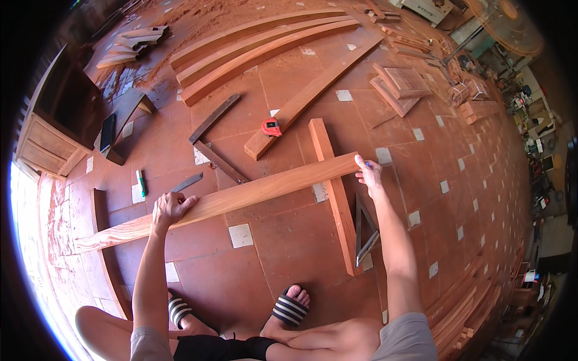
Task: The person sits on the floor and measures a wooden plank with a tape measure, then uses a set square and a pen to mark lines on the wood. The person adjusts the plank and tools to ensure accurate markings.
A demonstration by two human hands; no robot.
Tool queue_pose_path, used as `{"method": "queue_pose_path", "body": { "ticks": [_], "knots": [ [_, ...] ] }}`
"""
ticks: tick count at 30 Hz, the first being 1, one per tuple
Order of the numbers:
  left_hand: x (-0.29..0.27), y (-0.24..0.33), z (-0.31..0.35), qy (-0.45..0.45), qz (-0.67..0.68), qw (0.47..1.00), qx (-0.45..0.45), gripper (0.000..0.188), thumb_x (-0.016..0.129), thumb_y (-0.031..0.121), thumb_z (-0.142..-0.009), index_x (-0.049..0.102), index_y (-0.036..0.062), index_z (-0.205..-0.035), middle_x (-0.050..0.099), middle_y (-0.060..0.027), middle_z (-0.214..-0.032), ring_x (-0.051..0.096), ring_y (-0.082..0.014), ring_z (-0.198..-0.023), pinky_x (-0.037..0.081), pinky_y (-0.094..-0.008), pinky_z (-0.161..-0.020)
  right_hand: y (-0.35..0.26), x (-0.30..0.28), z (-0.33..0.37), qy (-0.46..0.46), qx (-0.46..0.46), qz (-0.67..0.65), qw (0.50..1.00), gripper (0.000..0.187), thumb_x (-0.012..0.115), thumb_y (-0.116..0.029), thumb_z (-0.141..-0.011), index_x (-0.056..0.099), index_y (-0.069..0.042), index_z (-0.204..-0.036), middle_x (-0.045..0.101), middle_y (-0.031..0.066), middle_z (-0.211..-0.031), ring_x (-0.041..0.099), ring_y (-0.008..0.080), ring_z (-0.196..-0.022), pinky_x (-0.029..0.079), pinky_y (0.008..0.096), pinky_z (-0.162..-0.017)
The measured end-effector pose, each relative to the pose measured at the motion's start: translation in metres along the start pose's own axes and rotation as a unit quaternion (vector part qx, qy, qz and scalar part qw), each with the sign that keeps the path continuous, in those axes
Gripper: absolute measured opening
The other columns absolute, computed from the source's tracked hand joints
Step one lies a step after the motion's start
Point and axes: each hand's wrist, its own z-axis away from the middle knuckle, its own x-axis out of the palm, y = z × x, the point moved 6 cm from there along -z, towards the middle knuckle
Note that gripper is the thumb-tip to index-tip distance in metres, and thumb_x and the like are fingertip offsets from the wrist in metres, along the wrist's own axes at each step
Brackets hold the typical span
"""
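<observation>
A long planed wooden beam (259, 191) lies slantwise before me, over a dark timber (110, 274) on the left and a lighter timber (343, 225) on the right. My left hand (170, 210) is closed over it, left of its middle. At the far right end, my right hand (369, 173) grips it, thumb against the end. Something small and blue shows by the right fingers; its kind is unclear. A triangular set square (363, 231) leans by the right timber. Beyond the beam are a dark angled wooden piece (211, 123) and a grey blade (188, 182).
A red tape measure (271, 127) sits on another plank (319, 87). Long timbers (265, 57) lie at the back. A green marker (141, 182) is at left, near a wooden cabinet (51, 138). Stacked boards (402, 84), a fan (506, 27) and planks (463, 313) line the right.
</observation>
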Motion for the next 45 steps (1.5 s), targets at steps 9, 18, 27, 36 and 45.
{"method": "queue_pose_path", "body": {
  "ticks": [9, 18, 27, 36, 45],
  "knots": [
    [0.001, -0.004, 0.001, 0.016, 0.010, 1.000, -0.022, 0.070, 0.069, 0.074, -0.090, 0.084, 0.0059, -0.082, 0.077, -0.0180, -0.077, 0.078, -0.0377, -0.080, 0.062, -0.0477, -0.075, -0.005, 0.013, -0.016, -0.001, -0.005, 0.011, 1.000, 0.061, 0.082, -0.074, -0.086, 0.073, -0.014, -0.098, 0.070, -0.0015, -0.089, 0.067, 0.0115, -0.069, 0.055, 0.0284, -0.060],
    [-0.004, -0.002, 0.005, 0.033, 0.027, 0.999, -0.023, 0.073, 0.070, 0.080, -0.087, 0.084, 0.0089, -0.080, 0.077, -0.0156, -0.075, 0.078, -0.0354, -0.081, 0.062, -0.0456, -0.077, -0.003, 0.008, -0.008, -0.034, -0.002, 0.000, 0.999, 0.065, 0.083, -0.069, -0.088, 0.073, -0.011, -0.115, 0.072, 0.0003, -0.101, 0.070, 0.0146, -0.085, 0.055, 0.0297, -0.066],
    [-0.006, -0.001, 0.006, 0.003, 0.031, 0.999, -0.036, 0.075, 0.069, 0.081, -0.087, 0.084, 0.0077, -0.082, 0.078, -0.0166, -0.080, 0.078, -0.0365, -0.085, 0.062, -0.0460, -0.080, -0.008, 0.001, 0.015, -0.065, -0.014, 0.010, 0.998, 0.062, 0.083, -0.056, -0.094, 0.071, -0.009, -0.132, 0.073, 0.0022, -0.119, 0.071, 0.0176, -0.100, 0.057, 0.0304, -0.071],
    [-0.001, -0.003, 0.004, 0.036, 0.006, 0.999, -0.011, 0.072, 0.068, 0.079, -0.090, 0.085, 0.0095, -0.084, 0.078, -0.0172, -0.079, 0.078, -0.0387, -0.083, 0.062, -0.0507, -0.078, 0.023, -0.039, 0.027, -0.074, 0.013, 0.089, 0.993, 0.035, 0.080, -0.022, -0.100, 0.073, -0.005, -0.129, 0.079, 0.0029, -0.106, 0.072, 0.0102, -0.080, 0.056, 0.0256, -0.063],
    [0.007, -0.010, 0.002, 0.026, -0.011, 1.000, 0.002, 0.077, 0.058, 0.077, -0.099, 0.084, 0.0074, -0.079, 0.074, -0.0188, -0.073, 0.076, -0.0418, -0.079, 0.060, -0.0515, -0.073, 0.073, -0.088, 0.045, -0.013, 0.042, 0.166, 0.985, 0.013, 0.081, -0.015, -0.095, 0.072, -0.006, -0.099, 0.074, 0.0032, -0.083, 0.065, 0.0080, -0.065, 0.050, 0.0241, -0.054]
  ]
}}
